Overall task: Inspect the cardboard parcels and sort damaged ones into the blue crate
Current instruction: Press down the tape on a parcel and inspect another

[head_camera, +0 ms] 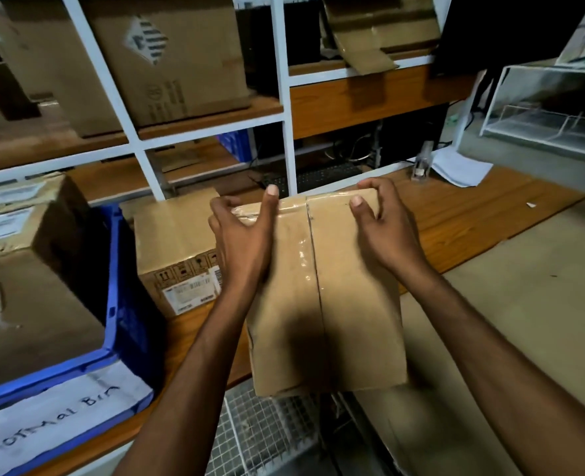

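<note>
A brown taped cardboard parcel [332, 304] lies on the wooden table in front of me, its near end hanging over the table edge. My left hand [246, 235] grips its far left corner, thumb on top. My right hand [384, 228] holds the far right corner the same way. A blue crate [126, 304] with a handwritten paper label stands at the left and holds a large cardboard box [26, 269]. Another parcel [177, 249] with a barcode sticker sits between the crate and the held parcel.
White shelving [284, 108] with wooden boards rises behind the table and carries more cardboard boxes [167, 63]. A keyboard [322, 176], a tape dispenser [421, 166] and papers [459, 170] lie at the back. A flat cardboard sheet [524, 304] covers the right side.
</note>
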